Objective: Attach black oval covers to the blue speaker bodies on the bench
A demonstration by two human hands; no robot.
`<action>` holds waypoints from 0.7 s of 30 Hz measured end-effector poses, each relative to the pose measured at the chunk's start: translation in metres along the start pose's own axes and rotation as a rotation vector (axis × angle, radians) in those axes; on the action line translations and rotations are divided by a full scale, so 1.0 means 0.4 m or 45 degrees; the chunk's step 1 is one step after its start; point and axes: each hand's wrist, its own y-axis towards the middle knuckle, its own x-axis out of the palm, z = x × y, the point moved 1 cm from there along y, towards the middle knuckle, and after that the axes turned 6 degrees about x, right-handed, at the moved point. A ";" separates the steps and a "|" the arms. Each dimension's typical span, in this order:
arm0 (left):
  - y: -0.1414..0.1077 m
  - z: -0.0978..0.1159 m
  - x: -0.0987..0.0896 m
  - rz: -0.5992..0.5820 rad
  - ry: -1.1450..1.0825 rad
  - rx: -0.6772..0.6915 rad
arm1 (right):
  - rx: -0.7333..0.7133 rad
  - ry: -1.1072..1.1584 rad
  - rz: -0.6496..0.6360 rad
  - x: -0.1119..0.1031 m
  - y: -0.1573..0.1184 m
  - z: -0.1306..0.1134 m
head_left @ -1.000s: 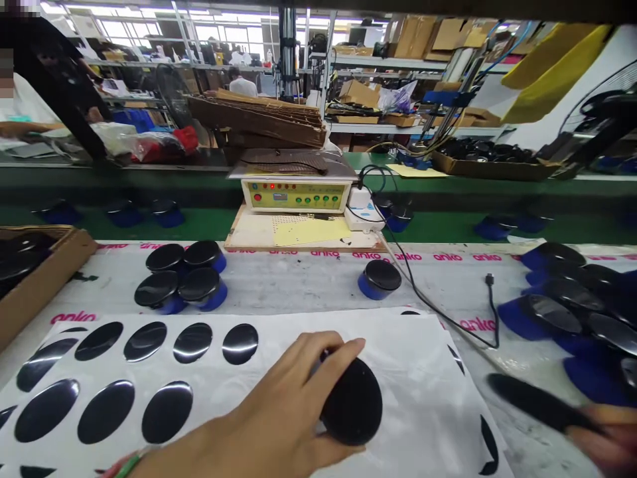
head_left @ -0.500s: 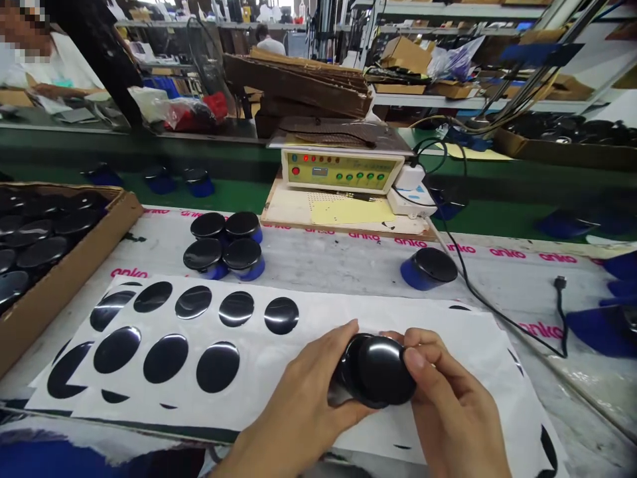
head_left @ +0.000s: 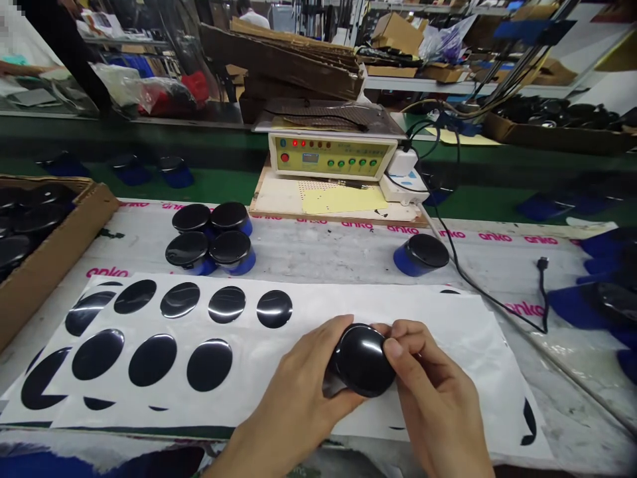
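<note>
My left hand [head_left: 298,382] is wrapped around a short round device [head_left: 334,380] with a dark, shiny body, tilted toward me. Over its top face lies a glossy black round sticker [head_left: 367,364], which hides most of that face. My right hand [head_left: 435,388] pinches the sticker's right edge between thumb and fingers. Below both hands spreads a white backing sheet [head_left: 348,299] with rows of black round stickers [head_left: 210,365] on its left part. How far the sticker touches the device I cannot tell.
Several black-topped blue devices [head_left: 231,247] stand together behind the sheet, and a single one [head_left: 422,253] stands at right. A cardboard box [head_left: 74,229] of them is at left. Behind sits a control box [head_left: 331,157] with buttons. A black cable [head_left: 478,292] crosses the right side.
My right hand has moved left toward my left hand. The sticker, offset to the right of the device before, now sits nearly in line with its top. The view has shifted slightly.
</note>
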 end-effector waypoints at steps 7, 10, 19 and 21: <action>0.001 -0.006 0.001 -0.005 0.024 0.000 | -0.127 -0.279 0.087 0.006 0.001 -0.026; 0.001 -0.006 0.001 -0.018 0.034 -0.016 | -0.170 -0.338 0.069 0.007 -0.004 -0.032; 0.000 -0.012 0.004 -0.007 0.064 0.041 | -0.227 -0.372 0.056 0.013 -0.006 -0.030; 0.000 -0.013 0.004 -0.006 0.072 0.050 | -0.224 -0.373 0.054 0.015 -0.006 -0.031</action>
